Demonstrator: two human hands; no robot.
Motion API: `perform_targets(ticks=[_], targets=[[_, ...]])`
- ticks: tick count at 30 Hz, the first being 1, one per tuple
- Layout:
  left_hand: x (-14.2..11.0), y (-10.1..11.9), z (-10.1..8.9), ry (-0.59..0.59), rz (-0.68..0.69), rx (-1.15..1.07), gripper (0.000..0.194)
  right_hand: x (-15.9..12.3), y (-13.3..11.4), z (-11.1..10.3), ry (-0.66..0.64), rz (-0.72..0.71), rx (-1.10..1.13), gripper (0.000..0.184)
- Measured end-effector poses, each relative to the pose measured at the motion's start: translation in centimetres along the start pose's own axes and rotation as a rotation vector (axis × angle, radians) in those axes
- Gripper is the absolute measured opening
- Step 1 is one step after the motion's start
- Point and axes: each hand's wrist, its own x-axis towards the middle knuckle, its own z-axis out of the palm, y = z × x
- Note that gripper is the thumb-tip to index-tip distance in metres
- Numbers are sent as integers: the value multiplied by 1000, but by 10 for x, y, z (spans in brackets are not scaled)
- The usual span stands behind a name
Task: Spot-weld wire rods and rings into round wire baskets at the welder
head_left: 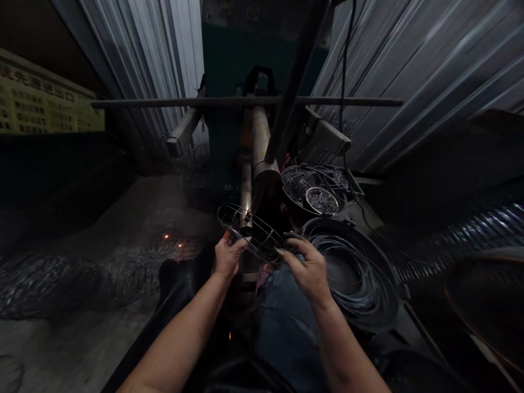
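Note:
A wire frame (262,225) made of thin bent metal loops is held out in front of me, up against the brass-coloured electrode (246,191) of a dark green machine (223,136). My left hand (227,255) is closed around its left end, thumb pressed on the wires. At the right end, my right hand (305,265) has its thumb and fingers bent at the wires in a pinch. What exactly lies between those right fingertips is too dark to make out. Above the frame is a thicker metal cylinder (262,139).
A tub of large wire rings (356,278) stands to my right, with a basin of wire pieces (301,183) and a small round bowl (322,201) behind it. Sparks glow on the floor at left near piled wirework (82,284). A long bar (164,102) crosses ahead.

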Motion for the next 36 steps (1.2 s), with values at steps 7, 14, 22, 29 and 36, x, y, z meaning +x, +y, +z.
perform_targets(ticks=[7,14,22,29,36], targets=[[-1,6,-2,36,-161,-121,59,8,-12,15,-42,-111,6,13],[16,6,-4,28,-187,-125,49,33,-18,25,-85,-111,-58,14],[20,4,-3,44,-246,-103,41,45,-17,32,-57,-110,-73,13],[13,4,-6,32,-314,-124,32,12,4,3,-10,83,44,15],[10,2,-9,65,-474,-155,24,12,-6,5,-180,27,77,12]])
